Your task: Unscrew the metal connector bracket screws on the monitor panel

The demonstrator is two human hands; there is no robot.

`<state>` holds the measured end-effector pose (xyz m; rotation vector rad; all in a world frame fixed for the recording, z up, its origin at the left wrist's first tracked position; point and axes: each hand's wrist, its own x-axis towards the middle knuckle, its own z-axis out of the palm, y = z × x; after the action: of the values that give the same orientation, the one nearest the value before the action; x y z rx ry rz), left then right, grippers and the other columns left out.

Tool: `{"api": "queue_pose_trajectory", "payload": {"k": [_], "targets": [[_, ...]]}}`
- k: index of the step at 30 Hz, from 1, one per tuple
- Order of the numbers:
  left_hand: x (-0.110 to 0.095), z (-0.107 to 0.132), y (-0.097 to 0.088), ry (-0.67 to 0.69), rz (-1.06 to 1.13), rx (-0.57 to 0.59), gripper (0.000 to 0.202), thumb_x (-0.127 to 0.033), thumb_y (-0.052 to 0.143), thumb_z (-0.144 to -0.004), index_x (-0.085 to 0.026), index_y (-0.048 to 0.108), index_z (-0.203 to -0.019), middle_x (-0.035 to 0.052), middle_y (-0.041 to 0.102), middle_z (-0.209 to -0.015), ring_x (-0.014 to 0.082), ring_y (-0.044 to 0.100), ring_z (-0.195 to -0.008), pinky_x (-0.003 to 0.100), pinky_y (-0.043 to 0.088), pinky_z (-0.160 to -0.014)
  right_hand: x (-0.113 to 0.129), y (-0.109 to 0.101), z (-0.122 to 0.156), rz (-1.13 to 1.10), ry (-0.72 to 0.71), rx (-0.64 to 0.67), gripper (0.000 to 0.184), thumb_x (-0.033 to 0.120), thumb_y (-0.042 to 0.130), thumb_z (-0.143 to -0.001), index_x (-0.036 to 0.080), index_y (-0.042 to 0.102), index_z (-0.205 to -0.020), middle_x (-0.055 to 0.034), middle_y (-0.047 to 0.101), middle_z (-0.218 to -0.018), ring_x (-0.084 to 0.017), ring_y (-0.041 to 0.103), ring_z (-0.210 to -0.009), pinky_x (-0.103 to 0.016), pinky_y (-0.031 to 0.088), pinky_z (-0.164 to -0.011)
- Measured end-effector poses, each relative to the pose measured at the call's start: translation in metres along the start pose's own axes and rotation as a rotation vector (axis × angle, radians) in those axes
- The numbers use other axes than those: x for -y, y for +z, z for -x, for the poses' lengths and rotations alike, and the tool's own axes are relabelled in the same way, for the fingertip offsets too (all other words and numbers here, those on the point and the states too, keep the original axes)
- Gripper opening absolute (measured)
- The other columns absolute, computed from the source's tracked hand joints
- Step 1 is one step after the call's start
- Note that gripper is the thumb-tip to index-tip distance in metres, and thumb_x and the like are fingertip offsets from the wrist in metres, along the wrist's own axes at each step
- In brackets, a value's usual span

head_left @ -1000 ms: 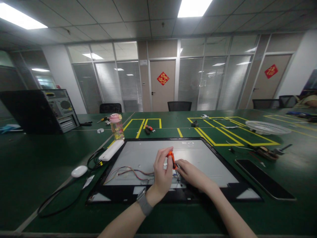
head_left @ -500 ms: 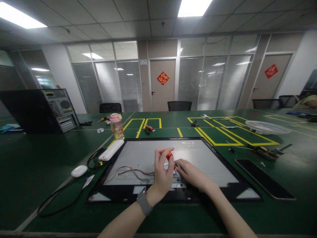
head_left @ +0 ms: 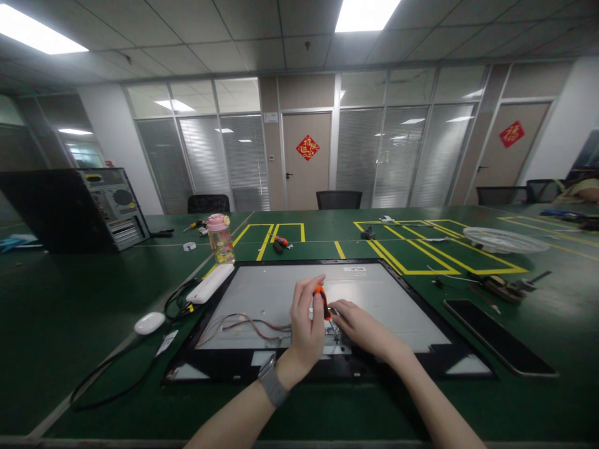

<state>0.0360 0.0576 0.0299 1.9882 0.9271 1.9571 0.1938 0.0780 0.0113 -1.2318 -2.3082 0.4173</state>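
A monitor panel (head_left: 262,293) lies face down on the green table, its grey metal back up inside a black frame. My left hand (head_left: 305,327) is closed round an orange-handled screwdriver (head_left: 322,300), held upright over the panel's lower middle. My right hand (head_left: 358,324) rests on the panel beside the screwdriver's tip, fingers pinched together there; what they hold is too small to see. Thin coloured wires (head_left: 243,323) run across the panel to the left of my hands. A watch sits on my left wrist.
A white mouse (head_left: 150,323) with a black cable, a white bar (head_left: 210,283) and a pink-capped bottle (head_left: 220,239) lie left of the panel. A computer case (head_left: 75,209) stands far left. A black strip (head_left: 500,338), small tools (head_left: 503,287) and a fan grille (head_left: 506,239) lie right.
My left hand's fingers have shifted on the screwdriver handle, turning it slightly. My right hand and the panel have stayed in place.
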Motion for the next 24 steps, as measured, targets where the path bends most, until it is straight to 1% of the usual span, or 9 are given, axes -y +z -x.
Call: {"api": "queue_pose_trajectory", "payload": {"k": [4,9,11,13,15,19,22,24], "targets": [[0.0019,-0.0002,0.0025,0.034,-0.037,-0.037,0.027,-0.021,0.041,-0.096,-0.021,0.058,-0.117,0.0079,0.057,-0.105,0.0202,0.055,-0.098,0.032,0.046,-0.086,0.0,-0.0004,-0.001,0.001,0.011,0.012,0.026,0.021,0.043,-0.095,0.017,0.062,-0.114,-0.0123,0.066,-0.111,-0.024,0.06,-0.103,-0.032,0.043,-0.09],[0.0023,0.002,0.0031,0.023,-0.094,-0.072,0.016,-0.024,0.053,-0.09,-0.021,0.061,-0.104,0.0053,0.05,-0.096,0.0197,0.052,-0.09,0.031,0.046,-0.08,-0.0005,0.0003,-0.0021,-0.004,0.003,0.014,0.028,0.02,0.044,-0.095,0.016,0.061,-0.116,-0.0126,0.066,-0.111,-0.024,0.059,-0.104,-0.032,0.042,-0.09],[0.0023,0.003,0.0032,0.009,-0.085,-0.061,0.017,-0.026,0.051,-0.092,-0.021,0.061,-0.105,0.0058,0.049,-0.098,0.0198,0.051,-0.091,0.031,0.046,-0.08,-0.0005,0.0005,-0.0018,-0.006,0.002,0.012,0.028,0.02,0.044,-0.094,0.017,0.061,-0.117,-0.0123,0.066,-0.112,-0.024,0.059,-0.104,-0.032,0.042,-0.09],[0.0024,0.0035,0.0036,-0.008,-0.062,-0.054,0.022,-0.027,0.043,-0.095,-0.021,0.06,-0.109,0.007,0.05,-0.101,0.0201,0.052,-0.092,0.031,0.046,-0.08,-0.0005,0.0005,-0.0014,-0.004,0.001,0.008,0.027,0.02,0.044,-0.094,0.017,0.061,-0.115,-0.0122,0.066,-0.112,-0.025,0.059,-0.104,-0.033,0.042,-0.09],[0.0028,0.0031,0.0038,-0.016,-0.042,-0.057,0.025,-0.027,0.039,-0.097,-0.021,0.06,-0.108,0.0073,0.051,-0.1,0.0199,0.053,-0.091,0.031,0.047,-0.078,-0.0006,0.0004,-0.0012,-0.004,0.0,0.0,0.027,0.021,0.044,-0.094,0.017,0.062,-0.114,-0.0122,0.066,-0.112,-0.025,0.059,-0.104,-0.033,0.042,-0.09],[0.0036,0.0005,0.0033,-0.005,-0.03,-0.085,0.015,-0.026,0.048,-0.093,-0.02,0.061,-0.098,0.0049,0.051,-0.094,0.0183,0.054,-0.085,0.029,0.046,-0.074,-0.0009,0.0,-0.0012,-0.01,0.001,0.001,0.026,0.022,0.045,-0.094,0.018,0.063,-0.113,-0.0119,0.066,-0.112,-0.024,0.06,-0.104,-0.032,0.043,-0.09],[0.0044,-0.0008,0.0028,0.001,-0.035,-0.104,0.007,-0.024,0.055,-0.09,-0.02,0.058,-0.093,0.0023,0.049,-0.09,0.0169,0.052,-0.082,0.028,0.045,-0.074,-0.001,-0.0003,-0.0014,-0.01,0.007,0.004,0.027,0.022,0.045,-0.094,0.018,0.063,-0.113,-0.0119,0.067,-0.111,-0.025,0.06,-0.104,-0.032,0.042,-0.09],[0.0053,-0.0009,0.0034,0.007,-0.041,-0.11,0.005,-0.024,0.056,-0.089,-0.02,0.058,-0.092,0.0019,0.049,-0.088,0.017,0.052,-0.082,0.028,0.045,-0.075,-0.001,-0.0003,-0.0015,-0.011,0.007,0.005,0.027,0.022,0.044,-0.094,0.018,0.063,-0.113,-0.0119,0.067,-0.109,-0.025,0.06,-0.104,-0.033,0.042,-0.09]]}}
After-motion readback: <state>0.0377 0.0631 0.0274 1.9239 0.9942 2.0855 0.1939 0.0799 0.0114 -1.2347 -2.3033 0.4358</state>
